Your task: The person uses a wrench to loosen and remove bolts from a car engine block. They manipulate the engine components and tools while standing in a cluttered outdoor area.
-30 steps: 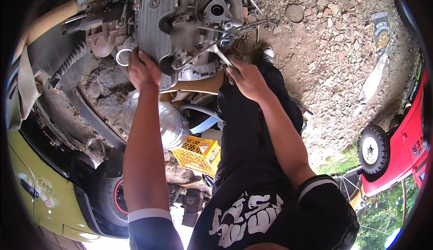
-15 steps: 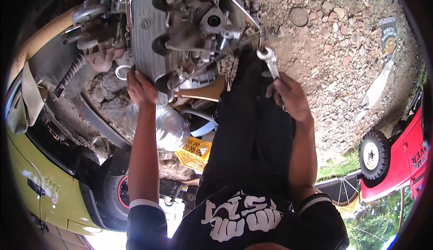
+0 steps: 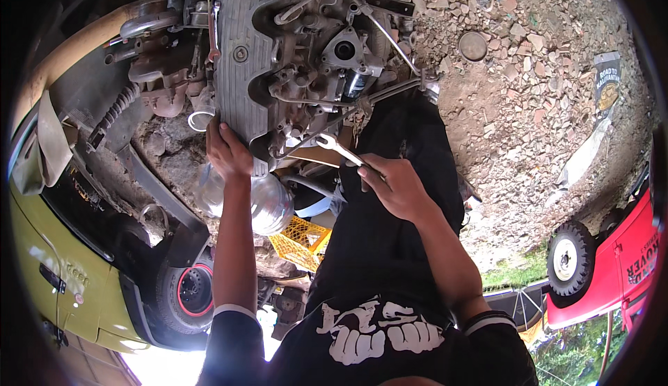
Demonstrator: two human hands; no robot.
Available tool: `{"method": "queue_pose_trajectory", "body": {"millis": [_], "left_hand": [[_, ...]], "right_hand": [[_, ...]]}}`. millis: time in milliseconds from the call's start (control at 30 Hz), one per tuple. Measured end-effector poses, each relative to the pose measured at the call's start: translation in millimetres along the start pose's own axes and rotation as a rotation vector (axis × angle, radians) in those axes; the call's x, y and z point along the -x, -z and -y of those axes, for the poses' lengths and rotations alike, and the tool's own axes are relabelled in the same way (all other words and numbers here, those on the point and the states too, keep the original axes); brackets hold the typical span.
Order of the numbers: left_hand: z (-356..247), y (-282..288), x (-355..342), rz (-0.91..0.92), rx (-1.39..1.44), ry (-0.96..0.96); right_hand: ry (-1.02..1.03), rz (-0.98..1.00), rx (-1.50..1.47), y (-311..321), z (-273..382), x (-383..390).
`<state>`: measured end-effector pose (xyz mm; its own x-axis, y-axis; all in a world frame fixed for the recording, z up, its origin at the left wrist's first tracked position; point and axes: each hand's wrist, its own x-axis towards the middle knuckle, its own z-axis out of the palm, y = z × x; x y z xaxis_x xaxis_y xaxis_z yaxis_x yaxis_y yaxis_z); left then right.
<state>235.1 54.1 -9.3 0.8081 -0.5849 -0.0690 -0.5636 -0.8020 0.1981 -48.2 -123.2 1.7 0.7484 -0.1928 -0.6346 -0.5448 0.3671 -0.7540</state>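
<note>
My right hand (image 3: pixel 396 185) is closed round the shank of a silver open-end wrench (image 3: pixel 342 151). The wrench's forked jaw points up and left, by the near end of a dirty engine (image 3: pixel 327 73) with exposed pipes. Whether the jaw touches a fitting there, I cannot tell. My left hand (image 3: pixel 228 151) rests against the near left corner of the engine's grey ribbed cover (image 3: pixel 240 87), fingers stretched along its side. Just beyond those fingertips is a pale round pipe opening (image 3: pixel 200 121). A second wrench (image 3: pixel 212 24) lies along the cover's left side.
Below the engine stand a clear plastic jug (image 3: pixel 257 201) and a yellow crate (image 3: pixel 299 241). Rubble (image 3: pixel 529 59) covers the ground at right, with a round lid (image 3: pixel 473 46). A green vehicle (image 3: pixel 62 274) is at left, a red one (image 3: pixel 605 274) at right.
My right hand has swung the wrench left and slightly down, from beside the engine's right edge to its near end. My left hand stays at the cover's corner. The view has shifted slightly.
</note>
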Motion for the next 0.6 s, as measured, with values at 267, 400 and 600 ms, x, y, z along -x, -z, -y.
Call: {"method": "queue_pose_trajectory", "body": {"millis": [267,400,600], "left_hand": [[-5.7,3.7,-0.6,-0.003,0.004,0.036],[-7.6,5.5,-3.1,0.017,0.055,0.062],[-3.3,1.9,-2.0,-0.034,0.080,-0.009]], "right_hand": [[0.054,-0.208,0.540,65.4,37.0,-81.0],[0.063,-0.002,0.841,71.2,48.8,-143.6],[0.047,0.174,0.807,64.5,49.6,-180.7]]}}
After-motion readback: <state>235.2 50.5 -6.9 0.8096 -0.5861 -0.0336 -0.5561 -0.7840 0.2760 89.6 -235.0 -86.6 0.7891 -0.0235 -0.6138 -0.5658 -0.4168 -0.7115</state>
